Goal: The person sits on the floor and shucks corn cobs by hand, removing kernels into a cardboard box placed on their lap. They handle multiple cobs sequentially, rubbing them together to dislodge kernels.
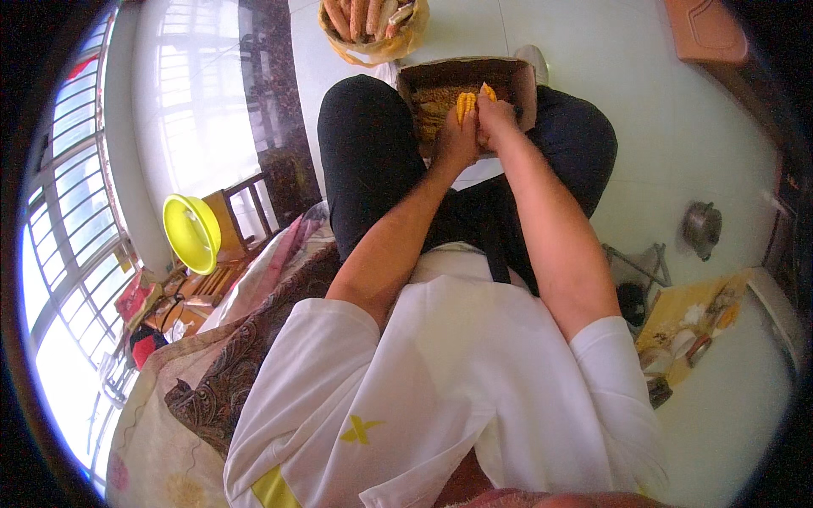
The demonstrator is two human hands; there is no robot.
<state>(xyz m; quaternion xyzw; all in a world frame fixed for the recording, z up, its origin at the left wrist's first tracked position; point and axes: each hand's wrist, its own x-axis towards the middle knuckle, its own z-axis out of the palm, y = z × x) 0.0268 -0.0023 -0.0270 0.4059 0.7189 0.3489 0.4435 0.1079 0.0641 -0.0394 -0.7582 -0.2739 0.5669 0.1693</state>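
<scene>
My left hand (456, 136) is closed around an ear of yellow corn (466, 106), whose kernels stick out above the fingers. Close against it, my right hand (497, 120) grips a second yellow corn piece (488, 93); whether the two pieces are separate ears or parts of one, I cannot tell. Both hands are over a cardboard box (526, 89) between my knees. Loose corn kernels (438, 105) cover the bottom of the box, partly hidden by my hands.
Beyond the box, a yellowish bag (406, 41) holds several corn cobs (365, 19). A lime-green basin (190, 233) stands at the left on wooden furniture. At the right are a dark metal kettle (702, 228) and a low table (673, 311) bearing small items.
</scene>
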